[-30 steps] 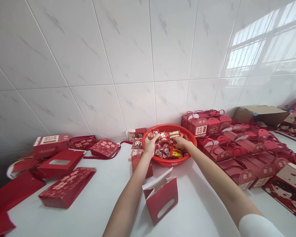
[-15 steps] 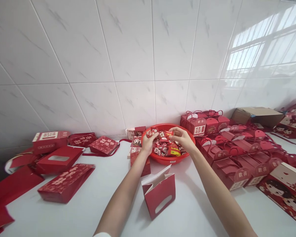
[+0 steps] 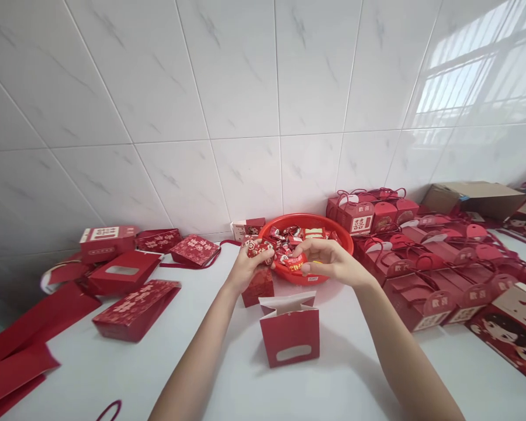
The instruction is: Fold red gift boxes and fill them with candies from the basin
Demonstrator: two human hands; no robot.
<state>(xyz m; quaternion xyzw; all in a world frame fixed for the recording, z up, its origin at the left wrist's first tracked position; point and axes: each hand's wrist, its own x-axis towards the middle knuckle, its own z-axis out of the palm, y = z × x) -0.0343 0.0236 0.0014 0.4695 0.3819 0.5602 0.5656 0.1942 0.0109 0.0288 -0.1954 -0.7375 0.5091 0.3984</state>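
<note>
My left hand [image 3: 244, 269] is closed around some red wrapped candies [image 3: 259, 251], just left of the red basin [image 3: 348, 237]. Over the basin's front right part is my right hand [image 3: 331, 261], its thumb and fingers apart with nothing seen between them. Wrapped candies [image 3: 289, 237] in red, white and yellow lie in the basin. Nearer to me, a red paper box [image 3: 290, 338] stands upright on the white table, its top open and an oval window low on its front. A smaller red box [image 3: 258, 287] sits under my left hand, partly hidden.
Red boxes and bags [image 3: 135, 310] lie on the left. Many closed red boxes with cords [image 3: 421, 275] stand in rows on the right, beside a cartoon-printed box [image 3: 512, 327]. A cardboard box [image 3: 476, 196] is behind them, against the tiled wall [image 3: 245, 169].
My left hand has moved left, off the basin, with candies in it. My right hand has come lower and nearer. The view has shifted, and the standing box now shows its front more squarely.
</note>
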